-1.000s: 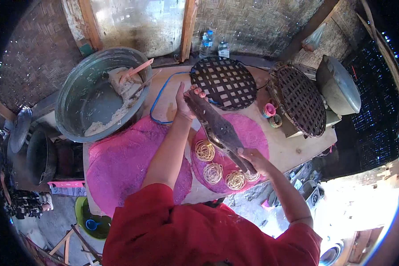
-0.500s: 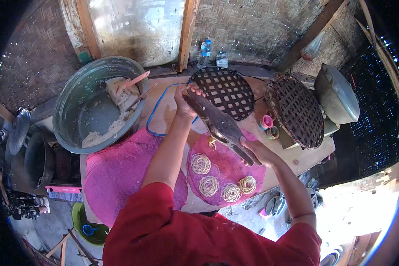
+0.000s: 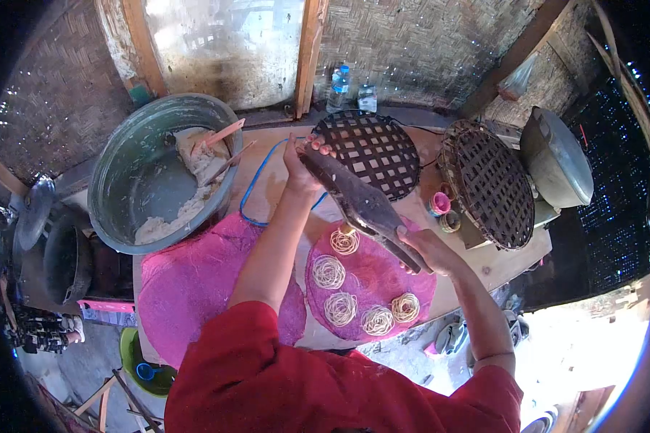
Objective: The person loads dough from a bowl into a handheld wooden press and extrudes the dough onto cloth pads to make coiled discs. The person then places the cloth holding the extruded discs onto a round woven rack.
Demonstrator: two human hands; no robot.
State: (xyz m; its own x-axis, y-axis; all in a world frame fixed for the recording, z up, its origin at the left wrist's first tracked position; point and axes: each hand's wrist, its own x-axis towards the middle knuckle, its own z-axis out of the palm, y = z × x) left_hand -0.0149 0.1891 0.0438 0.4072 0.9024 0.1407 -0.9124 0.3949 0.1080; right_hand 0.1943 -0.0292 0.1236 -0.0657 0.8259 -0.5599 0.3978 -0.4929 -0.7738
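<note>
Over the wooden table (image 3: 484,261), a dark tool (image 3: 368,206) between hands (image 3: 303,169) (image 3: 432,254) curled around its ends.

Woven walls (image 3: 419,54) stand behind a pale wooden table (image 3: 498,263); wooden posts (image 3: 311,58) frame a shiny, stained panel (image 3: 224,50); a dark, light-pricked sheet (image 3: 607,238) covers the right; grey floor (image 3: 105,353) shows below; bright light (image 3: 578,339) whitens the lower right.

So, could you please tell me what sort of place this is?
Probably a rustic kitchen or small food workshop: a large basin holds pale, dough-like material, and noodle-like coils lie on a pink round mat.
</note>
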